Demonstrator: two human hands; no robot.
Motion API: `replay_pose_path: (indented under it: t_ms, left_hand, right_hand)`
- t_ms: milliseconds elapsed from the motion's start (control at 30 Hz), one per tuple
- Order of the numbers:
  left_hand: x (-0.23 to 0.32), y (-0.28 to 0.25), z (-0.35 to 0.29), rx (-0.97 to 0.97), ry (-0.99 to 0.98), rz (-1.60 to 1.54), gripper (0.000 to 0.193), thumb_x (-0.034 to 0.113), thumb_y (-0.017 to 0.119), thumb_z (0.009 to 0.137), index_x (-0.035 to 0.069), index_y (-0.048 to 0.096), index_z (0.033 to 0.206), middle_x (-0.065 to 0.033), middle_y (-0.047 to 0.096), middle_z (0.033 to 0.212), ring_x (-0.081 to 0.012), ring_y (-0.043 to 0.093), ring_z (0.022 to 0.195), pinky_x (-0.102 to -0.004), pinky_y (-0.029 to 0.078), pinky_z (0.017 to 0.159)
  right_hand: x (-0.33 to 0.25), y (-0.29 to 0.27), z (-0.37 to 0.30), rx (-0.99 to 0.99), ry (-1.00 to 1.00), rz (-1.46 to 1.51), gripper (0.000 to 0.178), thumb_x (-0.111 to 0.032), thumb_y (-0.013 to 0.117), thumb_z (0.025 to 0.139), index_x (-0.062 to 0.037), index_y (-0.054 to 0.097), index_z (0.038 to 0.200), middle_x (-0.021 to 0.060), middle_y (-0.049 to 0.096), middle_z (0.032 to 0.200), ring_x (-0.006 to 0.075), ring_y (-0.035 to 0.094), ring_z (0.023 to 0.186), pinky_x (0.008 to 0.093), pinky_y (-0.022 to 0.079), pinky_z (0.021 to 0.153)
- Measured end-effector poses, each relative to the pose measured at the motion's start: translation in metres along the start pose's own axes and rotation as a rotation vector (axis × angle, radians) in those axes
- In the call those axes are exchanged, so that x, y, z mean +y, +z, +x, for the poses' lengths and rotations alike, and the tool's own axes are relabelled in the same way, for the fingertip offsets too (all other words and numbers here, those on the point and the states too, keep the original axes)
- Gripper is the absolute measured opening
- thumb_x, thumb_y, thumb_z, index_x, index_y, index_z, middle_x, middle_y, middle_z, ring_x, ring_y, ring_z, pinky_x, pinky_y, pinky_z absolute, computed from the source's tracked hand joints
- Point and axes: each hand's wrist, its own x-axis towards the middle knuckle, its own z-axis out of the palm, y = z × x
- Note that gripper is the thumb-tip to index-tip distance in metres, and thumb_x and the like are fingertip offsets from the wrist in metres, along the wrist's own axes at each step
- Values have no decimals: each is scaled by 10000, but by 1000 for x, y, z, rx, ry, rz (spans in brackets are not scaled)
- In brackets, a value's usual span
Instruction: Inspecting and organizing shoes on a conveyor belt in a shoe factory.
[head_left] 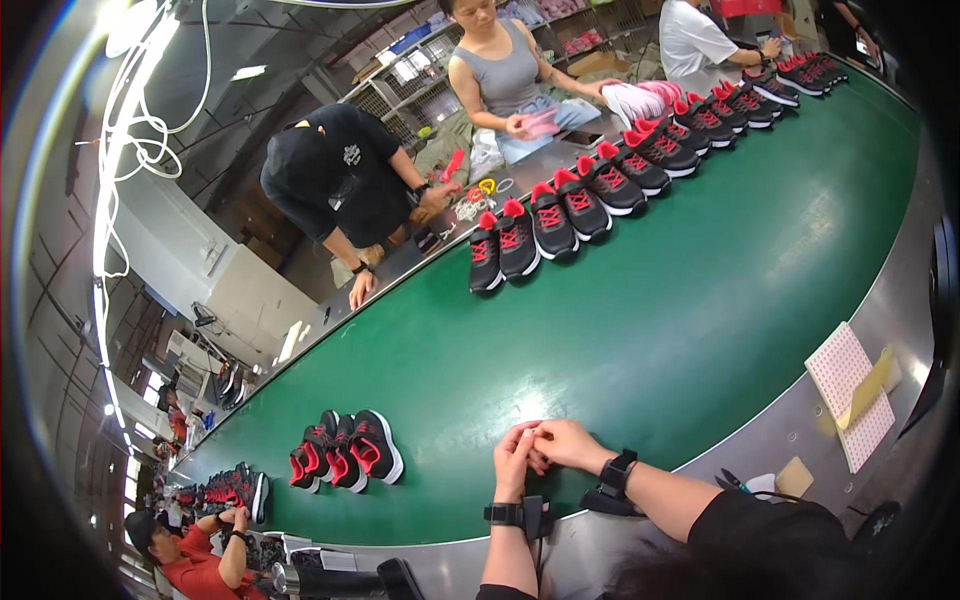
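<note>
My left hand (513,460) and my right hand (570,444) meet above the near edge of the green conveyor belt (640,330). The fingertips of both are pinched together and touch. Whatever sits between them, if anything, is too small to make out. Dark straps with small boxes circle both my wrists. To the left of my hands, a few black sneakers with red linings (372,447) stand on the belt. Across the belt's far side runs a long row of black sneakers with red laces and white soles (548,222).
Pink dotted sticker sheets (850,395) lie on the metal edge at right, near cutters (735,481) and a beige pad (795,477). Co-workers sit or stand along the far side, one handling pink-and-white sheets (640,102). Another person in red (205,560) works at lower left beside more sneakers (235,489).
</note>
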Motion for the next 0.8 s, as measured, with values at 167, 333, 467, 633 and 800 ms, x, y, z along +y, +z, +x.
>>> replay_pose_path:
  t_ms: [167, 333, 467, 633, 800]
  left_hand:
    - [-2, -12, 1, 51, 18, 56, 249, 195, 508, 928, -8, 611, 1029, -43, 570, 583, -80, 503, 416, -197, 383, 367]
    - [-7, -9, 0, 62, 69, 11, 268, 248, 526, 924, 11, 633, 990, -36, 572, 579, -84, 490, 375, -195, 363, 342]
    - [-13, 1, -5, 64, 94, -28, 261, 256, 539, 916, 23, 650, 958, -33, 587, 593, -92, 511, 395, -211, 374, 346]
    - [-54, -4, 5, 245, 242, 126, 224, 263, 621, 848, 46, 657, 890, -38, 639, 683, -81, 559, 503, -229, 454, 425]
    - [-4, 10, 8, 259, 192, 174, 248, 304, 604, 808, 63, 654, 841, -85, 653, 667, -134, 609, 570, -305, 508, 535]
  right_hand:
    - [0, 6, 7, -52, -17, -95, 201, -197, 558, 865, -17, 621, 806, 65, 645, 691, 128, 619, 637, 277, 504, 604]
    - [11, 2, 5, -121, 124, 34, 207, -214, 560, 904, -14, 613, 920, 65, 639, 837, 130, 620, 748, 267, 530, 676]
    - [9, -7, -4, -118, 158, 7, 239, -213, 538, 918, 3, 605, 994, 87, 642, 914, 147, 634, 776, 276, 525, 734]
    - [12, -5, -5, -233, 125, -217, 248, -166, 486, 944, 17, 563, 1091, 82, 628, 982, 153, 620, 901, 287, 513, 799]
    - [20, -33, 10, -194, 123, -72, 232, -164, 489, 950, -10, 554, 1110, 43, 616, 988, 111, 601, 876, 242, 494, 781]
